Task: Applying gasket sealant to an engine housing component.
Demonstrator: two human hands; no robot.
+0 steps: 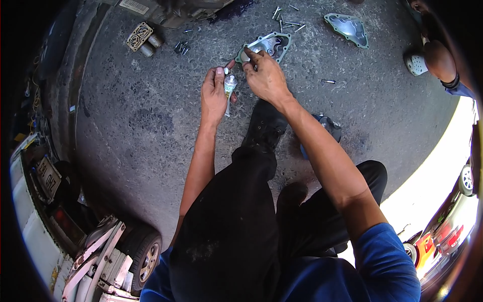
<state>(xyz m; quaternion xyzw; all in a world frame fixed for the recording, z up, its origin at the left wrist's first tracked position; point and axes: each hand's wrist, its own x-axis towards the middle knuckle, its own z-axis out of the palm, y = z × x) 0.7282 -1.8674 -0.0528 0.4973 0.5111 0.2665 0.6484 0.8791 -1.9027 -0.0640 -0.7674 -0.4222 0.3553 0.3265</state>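
Observation:
My left hand [215, 95] is closed round a squeeze tube [230, 86], with a small white piece near its thumb tip. My right hand [266, 80] has curled fingers at the left part of an open metal cover [275, 45] with a green rim; whether they hold anything there is hidden. The cover lies on the rough ground beyond my black shoe [264, 123]. Loose bolts [292, 23] are scattered behind it, and a single bolt [328, 81] lies to the right of my right hand.
A gasketed metal part [141, 38] lies upper left, a second cover [346, 30] upper right. Beside my right forearm sits a dark blue object [329, 131]. Another person's limb [436, 60] and sandal [415, 64] are at right. Vehicles [146, 259] line the lower edges.

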